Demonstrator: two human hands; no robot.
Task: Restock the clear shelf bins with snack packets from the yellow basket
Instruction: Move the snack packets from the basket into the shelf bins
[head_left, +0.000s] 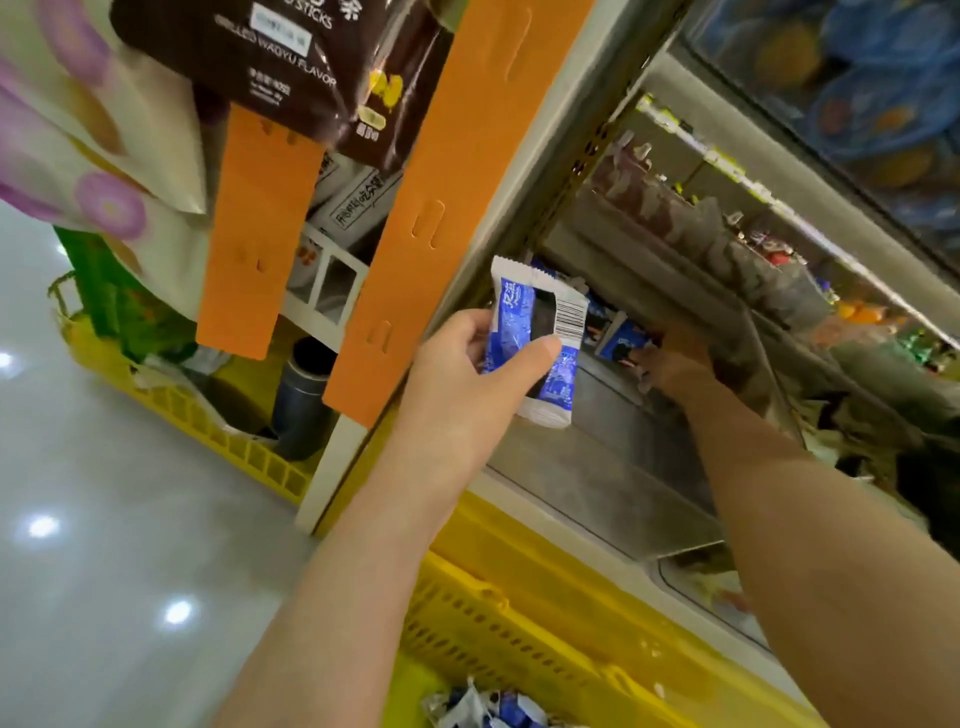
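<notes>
Head view: left hand raised, grip clamped on blue-and-white foil snack packets, thumb across front; right hand reaches into clear plastic shelf bin, grip blurred, apart or together cannot tell. Below forearms, yellow slatted plastic basket, loose blue packets inside at bottom edge. Left of bin, orange cardboard strips hang.

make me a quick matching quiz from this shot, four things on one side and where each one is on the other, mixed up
1 blue-and-white packet
2 right hand
3 yellow basket
4 brown snack bag

a top of the view
b reaching into the clear bin
c gripped in the left hand
d low, beneath the forearms

Pairs: 1-c, 2-b, 3-d, 4-a
</notes>
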